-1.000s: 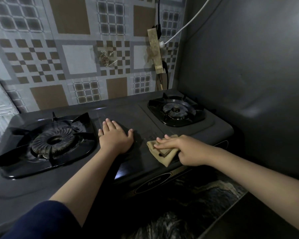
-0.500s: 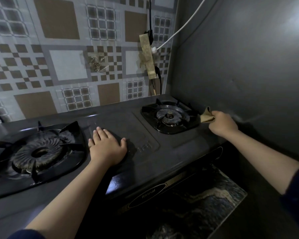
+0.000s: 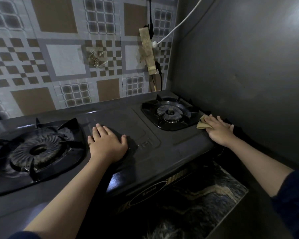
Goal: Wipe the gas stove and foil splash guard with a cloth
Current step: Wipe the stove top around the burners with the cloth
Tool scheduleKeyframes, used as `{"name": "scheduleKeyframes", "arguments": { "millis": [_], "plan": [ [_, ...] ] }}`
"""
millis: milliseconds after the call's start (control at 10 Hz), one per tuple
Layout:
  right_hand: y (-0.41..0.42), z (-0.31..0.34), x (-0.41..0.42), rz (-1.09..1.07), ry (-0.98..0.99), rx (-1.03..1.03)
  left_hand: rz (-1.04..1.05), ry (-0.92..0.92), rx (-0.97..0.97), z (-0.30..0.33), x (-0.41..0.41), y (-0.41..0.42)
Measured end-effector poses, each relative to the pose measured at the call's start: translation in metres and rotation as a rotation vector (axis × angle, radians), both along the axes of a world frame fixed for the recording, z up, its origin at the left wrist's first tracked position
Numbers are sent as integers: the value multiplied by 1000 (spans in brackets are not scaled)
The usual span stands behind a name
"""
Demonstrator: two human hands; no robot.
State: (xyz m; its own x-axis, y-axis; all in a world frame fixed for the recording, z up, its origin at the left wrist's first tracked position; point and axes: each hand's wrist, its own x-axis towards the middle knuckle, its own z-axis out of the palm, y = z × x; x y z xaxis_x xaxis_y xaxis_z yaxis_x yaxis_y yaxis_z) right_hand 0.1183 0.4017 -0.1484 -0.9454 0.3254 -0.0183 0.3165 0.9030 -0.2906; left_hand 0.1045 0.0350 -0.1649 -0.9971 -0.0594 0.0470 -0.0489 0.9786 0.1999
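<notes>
Two-burner gas stove (image 3: pixel 121 128) sits on the tabletop (image 3: pixel 214 200), dark top, "Rinnai" badge on the front edge. Its long axis runs left-right across the view, front edge toward the person, back edge against the patterned tile wall (image 3: pixel 66 59). No real containers here; closest thing is the two burner wells: left burner (image 3: pixel 36 150) holds a big ribbed burner head w/ pan supports round it, right burner (image 3: pixel 170 112) holds a smaller head, same setup.

Left hand (image 3: pixel 107 144) rests flat on the stove's middle panel betw. the burners, fingers straight and slightly spread, holding nothing.

Right hand (image 3: pixel 218 131) is at the stove's far right rim, just beside the right burner and right up against the grey splash guard (image 3: pixel 248 75) on that side. Fingers lie mostly straight, pressing the tan cloth (image 3: pixel 203 124) down onto the stove top; the bunched cloth pokes out to the left of the hand, toward the burner.

Vs half a sec ago: right hand was curled round the cloth, lifted a bit near the guard; now it's flattened down on it. One sec ago it was wiping at the front centre. Left hand hasn't shifted.

White cable (image 3: pixel 181 23) and a taped strip (image 3: pixel 148 50) hang on the wall behind the right burner.
</notes>
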Motion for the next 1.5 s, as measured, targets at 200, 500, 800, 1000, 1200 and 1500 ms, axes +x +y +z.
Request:
{"name": "scheduleKeyframes", "arguments": {
  "millis": [200, 500, 800, 1000, 1200, 1500],
  "plan": [
    [-26, -8, 25, 70, 42, -26, -5, -15, -4, 1, 0, 0],
    [-59, -5, 46, 124, 62, 8, 0, -16, -7, 2, 1, 1],
    [-94, -8, 62, 134, 129, -103, 5, -14, 0, 1, 1, 1],
    [-124, -11, 75, 219, 147, -133, 10, -8, -3, 1, 0, 1],
    [-146, -13, 83, 213, 172, -116, 5, -13, -5, 2, 1, 1],
    [-193, -11, 111, 403, 183, -82, 1, -15, -8, 2, 1, 1]
  ]
}}
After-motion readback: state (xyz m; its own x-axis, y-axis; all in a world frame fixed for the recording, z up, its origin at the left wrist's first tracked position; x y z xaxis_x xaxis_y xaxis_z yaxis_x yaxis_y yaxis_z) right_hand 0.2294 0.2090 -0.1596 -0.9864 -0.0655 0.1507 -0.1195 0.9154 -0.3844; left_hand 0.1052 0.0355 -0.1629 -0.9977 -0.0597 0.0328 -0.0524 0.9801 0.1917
